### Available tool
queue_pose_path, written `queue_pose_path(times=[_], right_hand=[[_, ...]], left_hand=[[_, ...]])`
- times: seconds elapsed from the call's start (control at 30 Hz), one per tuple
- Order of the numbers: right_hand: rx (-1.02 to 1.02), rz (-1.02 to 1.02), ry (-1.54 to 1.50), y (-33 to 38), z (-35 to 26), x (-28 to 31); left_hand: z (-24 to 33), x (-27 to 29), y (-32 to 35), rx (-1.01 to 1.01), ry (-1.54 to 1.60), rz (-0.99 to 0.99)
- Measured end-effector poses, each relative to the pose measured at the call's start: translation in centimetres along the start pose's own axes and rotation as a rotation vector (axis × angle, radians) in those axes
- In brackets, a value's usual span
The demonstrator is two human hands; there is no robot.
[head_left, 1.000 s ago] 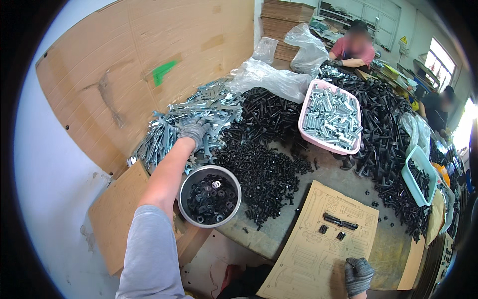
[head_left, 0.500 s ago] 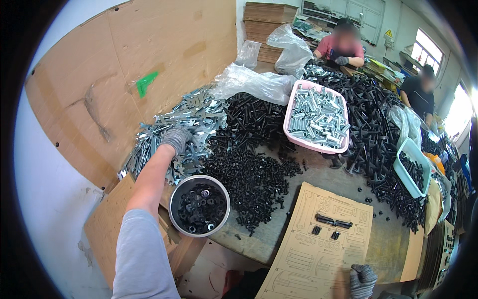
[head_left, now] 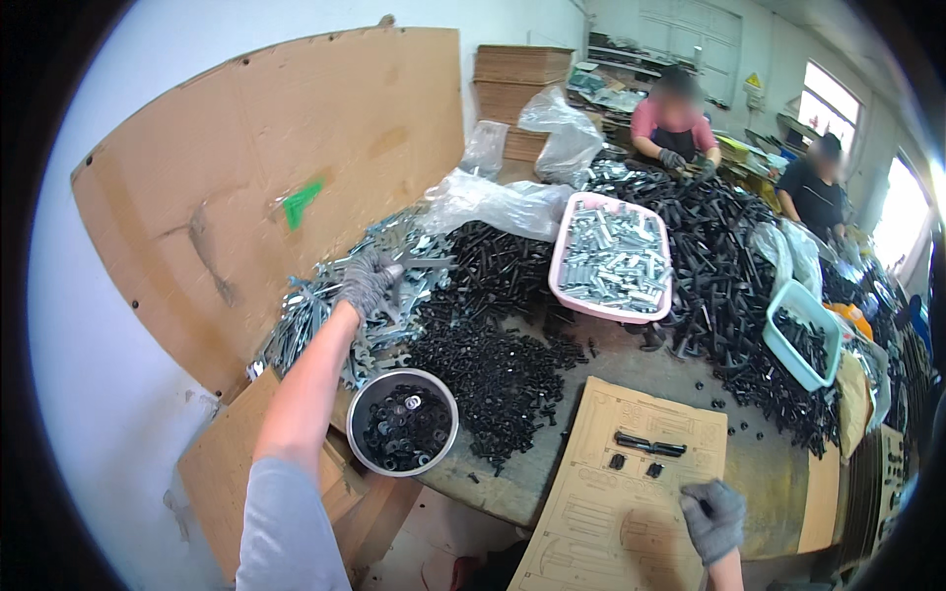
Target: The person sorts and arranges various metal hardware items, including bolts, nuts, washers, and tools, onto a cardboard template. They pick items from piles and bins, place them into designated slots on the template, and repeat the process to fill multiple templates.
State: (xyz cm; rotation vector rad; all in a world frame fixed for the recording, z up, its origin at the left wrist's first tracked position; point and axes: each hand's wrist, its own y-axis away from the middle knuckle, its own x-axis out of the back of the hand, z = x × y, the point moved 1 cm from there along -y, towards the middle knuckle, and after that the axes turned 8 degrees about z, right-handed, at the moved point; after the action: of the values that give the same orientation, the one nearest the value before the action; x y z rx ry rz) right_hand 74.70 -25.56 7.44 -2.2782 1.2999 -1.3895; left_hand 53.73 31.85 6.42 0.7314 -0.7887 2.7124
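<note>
My left hand [head_left: 367,286], in a grey glove, is over a heap of silver open-end wrenches [head_left: 315,305]. Its fingers are closed around one wrench [head_left: 426,263], whose flat shank sticks out to the right. My right hand [head_left: 713,520], also gloved, hovers by the right edge of a brown printed cardboard sheet [head_left: 591,473]. Its fingers curl inward, and whatever they may hold is hidden. On the sheet lie a long black bolt-like part [head_left: 650,444] and two small clusters of black pieces, one left [head_left: 617,461] and one right [head_left: 653,471].
A metal bowl of black washers [head_left: 450,433] stands near the left front edge. Black bolts [head_left: 493,384] are heaped mid-table. Behind are a pink tray [head_left: 616,313] of silver tubes and a mint tray [head_left: 800,371] of black parts. Two people work at the far side.
My left hand has lifted slightly from the wrench heap with a wrench in it. My right hand has risen from the sheet's lower edge, farther into view. The whole view has shifted a little.
</note>
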Motion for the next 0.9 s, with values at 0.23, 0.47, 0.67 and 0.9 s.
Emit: queue_pose_path(times=[0.23, 0.47, 0.67, 0.9], right_hand=[[-0.353, -0.217, -0.53, -8.7, -3.0, -8.6], [-0.792, -0.002, -1.059, -8.1, -0.9, -9.7], [-0.717, -0.15, -0.955, -6.3, 1.5, -7.5], [-0.375, -0.118, -0.722, -4.7, -1.7, -8.5]], left_hand=[[14.6, -9.5, 12.5, 0.335, 0.877, -0.363], [19.7, -12.5, 24.5, 0.492, 0.905, -0.484], [12.0, -13.0, 24.2, 0.34, 0.491, -0.218], [13.7, -11.0, 24.7, 0.262, 0.696, -0.046]])
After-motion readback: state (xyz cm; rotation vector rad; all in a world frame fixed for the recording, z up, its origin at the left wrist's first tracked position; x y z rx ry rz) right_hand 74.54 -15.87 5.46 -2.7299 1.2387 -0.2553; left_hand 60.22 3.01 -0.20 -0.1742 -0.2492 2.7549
